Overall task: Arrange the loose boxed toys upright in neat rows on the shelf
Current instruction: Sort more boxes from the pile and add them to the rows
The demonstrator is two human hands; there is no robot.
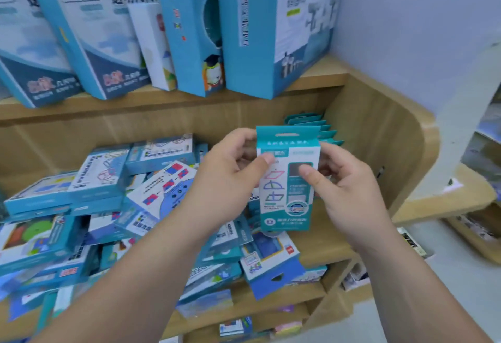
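Between the left hand point(233, 171) and right hand point(344, 188), the teal boxed toy point(287, 180) is pinched by both, lifted over the shelf point(325, 245), probably for adding to the upright row point(317, 128) just beyond the fingers. Its long axis stands vertical, hang tab up, printed face toward the camera, though blur hides detail.

Bright, even light is falling from above, leaving soft shadow under the upper shelf point(162, 106). Motion blur is smearing print on the large boxes point(103, 39) and loose small boxes point(95, 193); the held box point(284, 215) is reading slightly clearer. Wide-angle distortion is bowing the edges.
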